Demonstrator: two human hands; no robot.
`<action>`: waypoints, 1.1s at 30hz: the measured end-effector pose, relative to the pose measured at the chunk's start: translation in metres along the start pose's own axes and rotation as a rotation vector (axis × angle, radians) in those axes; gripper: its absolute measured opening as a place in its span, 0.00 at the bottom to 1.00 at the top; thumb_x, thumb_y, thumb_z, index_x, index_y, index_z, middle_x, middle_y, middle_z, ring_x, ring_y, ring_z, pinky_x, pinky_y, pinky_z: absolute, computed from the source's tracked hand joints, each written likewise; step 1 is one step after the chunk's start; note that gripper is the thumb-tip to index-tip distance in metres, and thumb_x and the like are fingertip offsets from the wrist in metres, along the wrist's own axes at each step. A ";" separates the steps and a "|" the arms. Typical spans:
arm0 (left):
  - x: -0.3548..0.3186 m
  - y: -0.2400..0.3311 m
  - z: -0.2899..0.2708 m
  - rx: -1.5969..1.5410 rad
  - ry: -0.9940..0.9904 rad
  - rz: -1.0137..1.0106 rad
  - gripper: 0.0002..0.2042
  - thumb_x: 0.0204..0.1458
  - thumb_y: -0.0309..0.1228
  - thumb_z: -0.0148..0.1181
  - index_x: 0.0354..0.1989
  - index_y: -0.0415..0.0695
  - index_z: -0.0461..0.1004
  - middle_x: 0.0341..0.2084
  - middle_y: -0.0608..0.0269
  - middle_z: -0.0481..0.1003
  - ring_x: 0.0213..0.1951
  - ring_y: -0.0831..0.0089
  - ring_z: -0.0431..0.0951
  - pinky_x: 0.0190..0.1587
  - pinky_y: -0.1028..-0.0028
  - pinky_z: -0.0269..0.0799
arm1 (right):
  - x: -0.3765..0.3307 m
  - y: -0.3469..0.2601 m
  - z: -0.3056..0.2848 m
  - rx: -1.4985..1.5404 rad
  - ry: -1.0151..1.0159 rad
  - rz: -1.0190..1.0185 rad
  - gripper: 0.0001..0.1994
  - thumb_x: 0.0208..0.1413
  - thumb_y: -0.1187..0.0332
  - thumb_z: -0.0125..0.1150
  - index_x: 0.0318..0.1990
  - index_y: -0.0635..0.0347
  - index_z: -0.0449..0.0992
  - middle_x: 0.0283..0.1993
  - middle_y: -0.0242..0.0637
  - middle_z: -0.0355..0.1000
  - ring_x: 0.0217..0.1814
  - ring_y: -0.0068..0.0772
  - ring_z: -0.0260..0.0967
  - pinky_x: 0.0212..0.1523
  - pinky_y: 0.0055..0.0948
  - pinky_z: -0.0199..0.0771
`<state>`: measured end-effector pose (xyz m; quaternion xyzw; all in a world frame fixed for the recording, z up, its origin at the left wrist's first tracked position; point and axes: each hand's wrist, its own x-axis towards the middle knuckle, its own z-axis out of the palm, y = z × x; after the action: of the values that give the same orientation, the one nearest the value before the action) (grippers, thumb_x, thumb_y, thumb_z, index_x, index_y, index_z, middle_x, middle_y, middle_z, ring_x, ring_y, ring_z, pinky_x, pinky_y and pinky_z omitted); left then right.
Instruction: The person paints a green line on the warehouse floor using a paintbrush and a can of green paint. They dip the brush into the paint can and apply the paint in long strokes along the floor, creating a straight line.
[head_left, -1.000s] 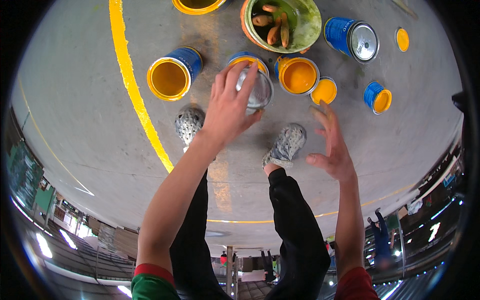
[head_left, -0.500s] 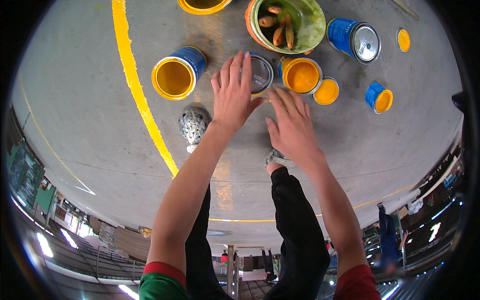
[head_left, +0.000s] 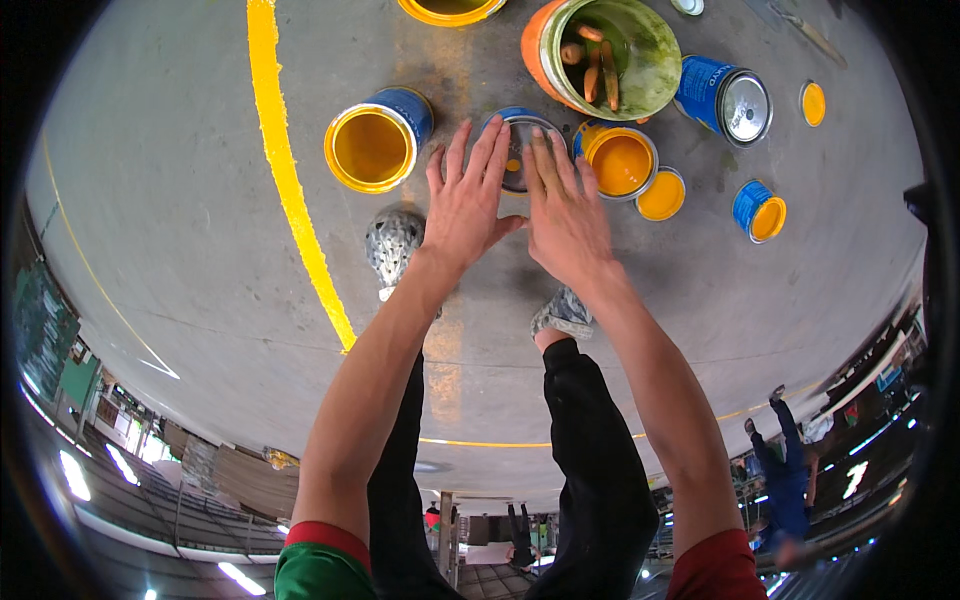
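A blue paint can with a grey lid (head_left: 516, 147) stands on the floor ahead of me, a yellow spot on the lid. My left hand (head_left: 463, 208) is open, its straight fingertips over the left side of the lid. My right hand (head_left: 567, 215) lies open over the right side, fingers stretched forward and stained. The fingers partly cover the lid; how firmly they press cannot be made out. Right of it is an open can of orange-yellow paint (head_left: 620, 165), beside a paint-covered round lid (head_left: 662, 195). To the left, an open yellow-rimmed can (head_left: 371, 150) leans toward me.
A green-stained bucket (head_left: 650, 65) holding brushes in liquid stands beyond. Farther right are a closed blue can (head_left: 745, 105), a small blue can (head_left: 766, 215) and a small yellow lid (head_left: 813, 103). A yellow floor line (head_left: 280, 170) runs along the left. People are in the background.
My right hand has moved forward and left onto the lid, next to my left hand. The yellow spot on the lid now shows. The view has shifted slightly, moving the cans rightward in it.
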<state>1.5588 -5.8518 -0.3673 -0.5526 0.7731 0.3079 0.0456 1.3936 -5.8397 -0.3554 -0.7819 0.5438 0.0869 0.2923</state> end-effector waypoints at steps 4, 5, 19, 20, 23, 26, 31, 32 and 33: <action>-0.007 0.002 0.001 0.027 -0.043 0.024 0.61 0.30 0.45 0.81 0.76 0.46 0.49 0.76 0.65 0.48 0.76 0.51 0.44 0.73 0.45 0.43 | -0.003 -0.003 0.004 -0.001 -0.042 0.003 0.40 0.53 0.65 0.67 0.72 0.69 0.58 0.80 0.47 0.46 0.82 0.46 0.41 0.76 0.51 0.45; -0.009 0.004 0.001 0.042 -0.058 0.036 0.62 0.30 0.47 0.81 0.76 0.46 0.49 0.76 0.65 0.47 0.76 0.51 0.43 0.73 0.44 0.42 | -0.003 -0.003 0.004 0.014 -0.020 -0.001 0.40 0.53 0.64 0.66 0.72 0.69 0.57 0.80 0.47 0.46 0.82 0.46 0.40 0.76 0.51 0.45; -0.019 0.005 0.002 0.394 -0.266 0.011 0.62 0.32 0.60 0.75 0.78 0.54 0.46 0.77 0.61 0.45 0.77 0.51 0.41 0.72 0.35 0.37 | -0.002 -0.017 -0.002 0.128 -0.180 0.047 0.56 0.43 0.47 0.76 0.74 0.69 0.52 0.79 0.49 0.47 0.83 0.47 0.39 0.79 0.50 0.40; -0.022 0.006 -0.003 0.240 -0.191 -0.095 0.63 0.29 0.54 0.80 0.77 0.55 0.47 0.75 0.52 0.51 0.75 0.50 0.49 0.73 0.39 0.40 | -0.006 -0.022 -0.009 0.261 -0.052 0.079 0.58 0.37 0.47 0.79 0.73 0.69 0.54 0.78 0.50 0.50 0.82 0.50 0.41 0.79 0.51 0.39; -0.039 0.018 -0.037 -0.087 -0.274 -0.009 0.57 0.37 0.40 0.80 0.76 0.45 0.48 0.74 0.50 0.55 0.75 0.53 0.51 0.75 0.45 0.32 | -0.016 -0.042 -0.043 0.203 -0.037 0.108 0.46 0.37 0.61 0.80 0.65 0.70 0.66 0.69 0.56 0.63 0.75 0.56 0.54 0.77 0.50 0.47; -0.102 0.036 -0.125 -0.498 -0.375 -0.130 0.47 0.52 0.39 0.70 0.76 0.40 0.48 0.74 0.48 0.52 0.75 0.53 0.52 0.74 0.47 0.41 | -0.085 -0.074 -0.085 0.209 0.114 0.022 0.34 0.43 0.62 0.71 0.58 0.74 0.72 0.66 0.57 0.67 0.72 0.52 0.61 0.71 0.47 0.60; -0.215 0.055 -0.319 -2.606 -0.487 -0.038 0.57 0.51 0.74 0.48 0.77 0.39 0.41 0.75 0.38 0.44 0.75 0.41 0.46 0.72 0.35 0.36 | -0.238 -0.103 -0.106 0.315 -0.140 0.253 0.07 0.45 0.69 0.59 0.31 0.59 0.81 0.37 0.42 0.75 0.45 0.48 0.73 0.43 0.48 0.76; -0.228 0.058 -0.353 -2.677 -0.526 0.128 0.59 0.49 0.77 0.47 0.77 0.39 0.40 0.75 0.37 0.42 0.76 0.40 0.43 0.72 0.33 0.34 | -0.279 -0.102 -0.111 0.275 -0.069 0.123 0.07 0.48 0.67 0.58 0.32 0.55 0.81 0.37 0.41 0.77 0.44 0.47 0.74 0.43 0.48 0.76; -0.237 0.059 -0.382 -2.725 -0.529 0.264 0.61 0.47 0.79 0.45 0.77 0.39 0.38 0.76 0.36 0.39 0.76 0.38 0.39 0.71 0.32 0.32 | -0.308 -0.098 -0.113 0.326 -0.244 0.281 0.09 0.54 0.65 0.56 0.33 0.57 0.81 0.37 0.44 0.78 0.43 0.51 0.75 0.42 0.50 0.75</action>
<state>1.7010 -5.8458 0.0632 -0.0113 -0.1172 0.9053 -0.4081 1.3401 -5.6321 -0.0881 -0.6250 0.6146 0.1315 0.4630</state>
